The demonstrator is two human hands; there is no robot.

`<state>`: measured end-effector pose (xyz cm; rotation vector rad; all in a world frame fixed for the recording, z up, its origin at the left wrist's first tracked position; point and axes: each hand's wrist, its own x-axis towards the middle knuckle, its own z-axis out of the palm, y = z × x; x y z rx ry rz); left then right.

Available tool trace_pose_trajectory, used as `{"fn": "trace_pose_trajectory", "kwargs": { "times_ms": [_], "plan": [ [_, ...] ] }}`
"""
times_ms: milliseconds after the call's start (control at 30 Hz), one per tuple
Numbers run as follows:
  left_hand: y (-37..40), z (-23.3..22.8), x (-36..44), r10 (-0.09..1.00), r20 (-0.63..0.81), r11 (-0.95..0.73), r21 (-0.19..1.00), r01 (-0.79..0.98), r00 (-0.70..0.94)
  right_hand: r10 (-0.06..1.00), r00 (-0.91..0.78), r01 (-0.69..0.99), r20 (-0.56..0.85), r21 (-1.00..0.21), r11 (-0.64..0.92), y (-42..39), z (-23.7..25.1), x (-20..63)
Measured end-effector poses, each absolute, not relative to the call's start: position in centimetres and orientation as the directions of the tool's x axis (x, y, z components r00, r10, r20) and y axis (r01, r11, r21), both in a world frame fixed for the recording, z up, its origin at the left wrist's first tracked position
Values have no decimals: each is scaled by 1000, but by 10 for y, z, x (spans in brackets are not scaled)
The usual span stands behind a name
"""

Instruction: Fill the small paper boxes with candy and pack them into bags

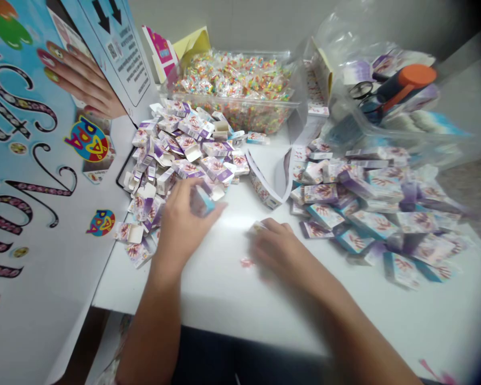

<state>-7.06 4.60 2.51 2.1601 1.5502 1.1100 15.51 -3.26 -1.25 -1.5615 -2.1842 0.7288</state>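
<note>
Left hand (182, 216) curls around a small blue-ended box (203, 201) at the near edge of the pile of open boxes (176, 147). Right hand (274, 243), blurred, rests fingers-down on the white table (232, 289), just right of the box; whether it holds anything cannot be told.

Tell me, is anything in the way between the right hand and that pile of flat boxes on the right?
Nothing visible is. The right hand lies on the white table, pinching a small blurred piece. Only bare tabletop separates it from the nearest flat boxes. The left hand holds a small box beside the other pile.
</note>
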Motion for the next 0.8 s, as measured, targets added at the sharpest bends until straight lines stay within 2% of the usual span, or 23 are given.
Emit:
{"fn": "trace_pose_trajectory", "kwargs": {
  "times_ms": [67,167,233,367,467,567,700,800],
  "plan": [
    [40,23,-58,865,435,-494,641,587,252,964,-259,680,60,-698,226,-32,-8,156],
    [35,12,-40,790,369,-603,612,511,490,987,-79,561,140,-812,159,-32,-5,158],
    [33,2,-33,751,270,-616,614,493,602,990,66,475,125,-876,79,-32,-5,159],
    [34,-13,-27,717,130,-584,649,487,685,966,256,247,37,-969,-29,-28,-10,158],
    [34,-18,-22,751,100,-559,623,548,653,956,294,83,14,-996,-11,-25,-11,154],
    [31,-25,-14,850,126,-490,543,682,511,953,304,-14,5,-1000,9,-23,-13,151],
    [29,-34,-8,882,153,-463,456,760,446,943,333,-7,12,-1000,15,-23,-13,149],
    [30,-35,-7,855,205,-513,467,720,476,919,391,23,53,-999,48,-24,-11,150]
  ]
}}
